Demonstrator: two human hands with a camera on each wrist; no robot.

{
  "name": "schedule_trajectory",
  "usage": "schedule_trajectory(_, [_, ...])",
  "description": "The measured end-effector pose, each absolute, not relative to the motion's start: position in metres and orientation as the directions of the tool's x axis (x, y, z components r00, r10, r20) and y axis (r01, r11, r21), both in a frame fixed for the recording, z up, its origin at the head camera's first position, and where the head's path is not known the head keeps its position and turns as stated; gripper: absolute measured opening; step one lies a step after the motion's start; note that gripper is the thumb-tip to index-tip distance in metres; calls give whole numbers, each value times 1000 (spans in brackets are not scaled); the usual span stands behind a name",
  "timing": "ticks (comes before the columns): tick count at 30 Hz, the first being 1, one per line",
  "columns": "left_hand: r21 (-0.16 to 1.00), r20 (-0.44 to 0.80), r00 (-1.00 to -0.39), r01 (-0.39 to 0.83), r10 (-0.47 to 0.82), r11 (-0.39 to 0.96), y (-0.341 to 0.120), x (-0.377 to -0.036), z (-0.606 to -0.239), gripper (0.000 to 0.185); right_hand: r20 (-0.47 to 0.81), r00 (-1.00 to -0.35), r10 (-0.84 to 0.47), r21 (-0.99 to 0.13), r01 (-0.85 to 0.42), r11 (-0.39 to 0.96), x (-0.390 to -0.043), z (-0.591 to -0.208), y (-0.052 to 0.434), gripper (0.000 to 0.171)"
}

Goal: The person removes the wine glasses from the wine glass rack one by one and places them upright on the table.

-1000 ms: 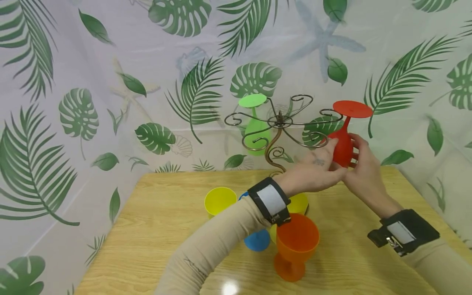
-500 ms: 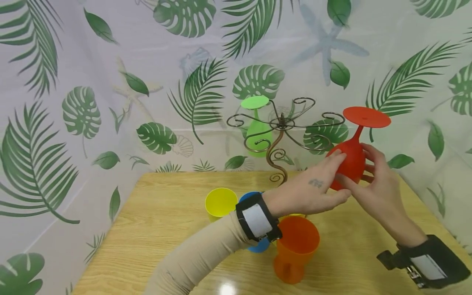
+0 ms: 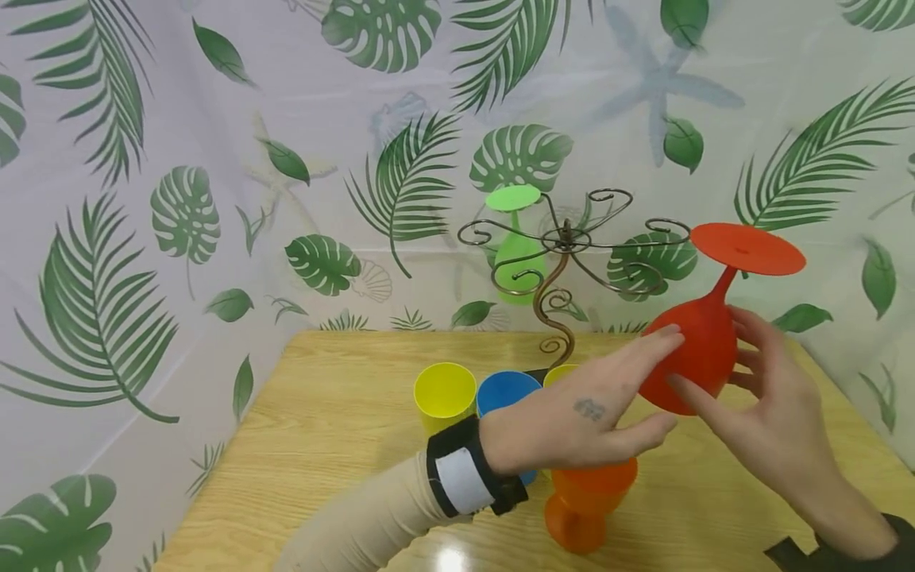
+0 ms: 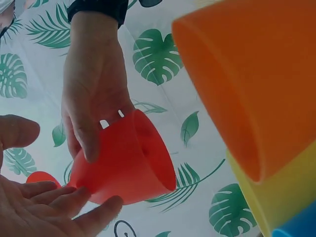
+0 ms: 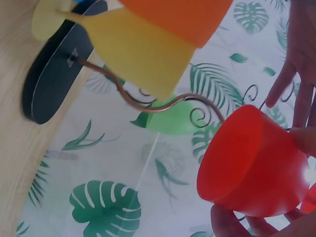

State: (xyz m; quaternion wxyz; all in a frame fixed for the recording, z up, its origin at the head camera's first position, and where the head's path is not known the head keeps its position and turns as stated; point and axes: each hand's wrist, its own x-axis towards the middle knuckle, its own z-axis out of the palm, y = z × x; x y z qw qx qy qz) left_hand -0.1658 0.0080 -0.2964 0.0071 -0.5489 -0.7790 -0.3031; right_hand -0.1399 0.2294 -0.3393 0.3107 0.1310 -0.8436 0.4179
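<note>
My right hand [image 3: 782, 413] grips the bowl of a red plastic goblet [image 3: 696, 349], which is upside down and tilted, its foot uppermost. The fingers are behind the bowl and the thumb is on its near side. My left hand [image 3: 582, 409] lies along the bowl's left side with straight fingers; the left wrist view has those fingertips [image 4: 116, 202] at the bowl, and whether they press on it I cannot tell. Just left of the goblet's foot is the curled arm of a metal rack [image 3: 565, 238]. A green goblet [image 3: 518, 266] hangs upside down from that rack.
Upright on the wooden table [image 3: 343, 405] stand an orange goblet [image 3: 589, 496], a yellow goblet [image 3: 445, 391] and a blue goblet [image 3: 509, 389]. Another yellow goblet [image 5: 143, 49] is partly hidden by my left hand in the head view. The rack's dark base [image 5: 54, 69] stands behind them.
The red goblet has come away from the rack's arm, down and to the right, nearer to me. Both hands moved down with it. The view has turned slightly left.
</note>
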Motion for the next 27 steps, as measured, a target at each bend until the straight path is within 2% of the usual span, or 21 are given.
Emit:
schedule_trajectory(7, [454,505,-336,887,795,87,-16,-150,-310,65,651,-759,8,-628,-531,569,-121,-341,214,94])
schedule_trajectory(14, [419,681,-357,906,640,60,-36,-144,-319,53,658,-748,-80,-598,-585,549,-107,-343,193,101])
schedule_trajectory(21, [421,678,-415,896,606,142,-48,-145,-330,41,651,-744,-152,-582,-618,529,-98,-348,175,103])
schedule_trajectory(27, [468,664,-450,873,598,137,-58,-141,-343,47,607,-780,-154,-618,-585,526,-92,-350,161,103])
